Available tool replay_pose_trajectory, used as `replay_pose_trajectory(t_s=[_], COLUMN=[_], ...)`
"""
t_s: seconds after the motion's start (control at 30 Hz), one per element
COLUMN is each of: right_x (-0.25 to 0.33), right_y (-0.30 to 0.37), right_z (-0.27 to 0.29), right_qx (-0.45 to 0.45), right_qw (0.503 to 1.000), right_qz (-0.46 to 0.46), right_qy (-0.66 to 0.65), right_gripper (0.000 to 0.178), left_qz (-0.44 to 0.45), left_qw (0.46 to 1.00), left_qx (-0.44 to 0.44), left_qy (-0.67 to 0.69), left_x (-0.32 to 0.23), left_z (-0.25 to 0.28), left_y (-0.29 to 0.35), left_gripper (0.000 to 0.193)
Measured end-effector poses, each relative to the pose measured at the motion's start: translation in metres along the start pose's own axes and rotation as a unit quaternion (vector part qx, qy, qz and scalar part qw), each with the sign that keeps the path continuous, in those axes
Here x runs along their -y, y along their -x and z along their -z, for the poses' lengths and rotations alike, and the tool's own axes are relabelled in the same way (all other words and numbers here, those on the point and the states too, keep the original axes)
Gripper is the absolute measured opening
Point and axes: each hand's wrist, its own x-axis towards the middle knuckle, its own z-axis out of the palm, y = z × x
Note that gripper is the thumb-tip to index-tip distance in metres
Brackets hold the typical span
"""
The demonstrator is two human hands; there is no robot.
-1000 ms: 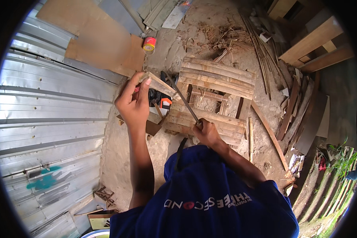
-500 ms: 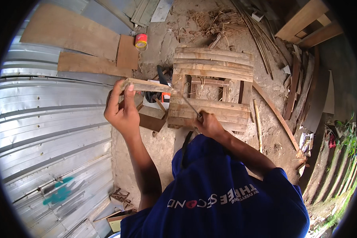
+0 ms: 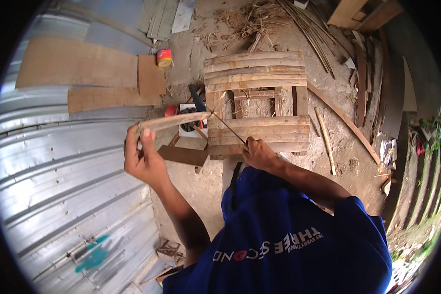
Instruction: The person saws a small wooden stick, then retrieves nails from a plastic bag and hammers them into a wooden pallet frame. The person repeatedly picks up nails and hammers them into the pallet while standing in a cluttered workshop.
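Note:
Pinched between the thumb and fingers of my left hand (image 3: 144, 157) is a narrow wooden strip (image 3: 179, 120), held up off the ground. It tilts slightly upward toward its right end. My right hand (image 3: 259, 155) is closed around the near end of a thin dark rod-like tool (image 3: 229, 128); its exact kind is unclear. The tool's far end meets the strip's right tip, with a light sliver or small piece showing just beyond. Both hands are in front of a low slatted wooden stand (image 3: 259, 122), with the meeting point over its left edge.
Corrugated metal sheeting (image 3: 73, 161) runs along the left. A small dark wooden piece (image 3: 183, 155) lies near the stand. Beyond are a red and yellow can (image 3: 164, 59) and brown boards (image 3: 78, 61). A long plank (image 3: 345, 122) and bamboo stick (image 3: 327, 142) lie to the right.
My left hand has lowered, so the strip now slopes up to the right rather than down. The right hand keeps its hold on the thin tool. The whole view has shifted slightly.

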Motion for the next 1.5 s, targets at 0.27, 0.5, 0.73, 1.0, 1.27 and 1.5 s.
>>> replay_pose_trajectory(t_s=[0.27, 0.5, 0.73, 1.0, 1.27, 1.5], right_x=[-0.011, 0.004, -0.012, 0.003, 0.003, 0.017], right_y=[-0.002, 0.007, 0.002, -0.008, -0.003, -0.043], right_z=[0.015, 0.003, 0.001, 0.018, 0.044, 0.088], right_qx=[0.014, 0.063, 0.181, 0.051, -0.003, 0.029], right_qw=[0.867, 0.995, 0.869, 0.869, 0.909, 0.843], right_qz=[-0.249, -0.069, -0.330, -0.282, -0.185, -0.246], right_qy=[-0.432, 0.041, -0.322, -0.404, -0.374, -0.476], right_gripper=[0.025, 0.031, 0.028, 0.023, 0.022, 0.027], left_qz=[-0.057, -0.058, -0.071, -0.051, -0.041, -0.099], left_qw=[0.997, 0.995, 0.994, 0.997, 0.998, 0.983], left_qx=[0.025, 0.028, 0.063, 0.013, 0.017, 0.136], left_qy=[-0.053, -0.076, -0.050, -0.064, -0.047, 0.073], left_x=[0.009, 0.014, 0.020, 0.023, 0.031, 0.055], left_z=[0.017, 0.022, 0.029, 0.032, 0.037, 0.068], left_y=[0.008, 0.009, 0.004, -0.001, -0.006, -0.007], left_gripper=[0.020, 0.029, 0.031, 0.032, 0.026, 0.020])
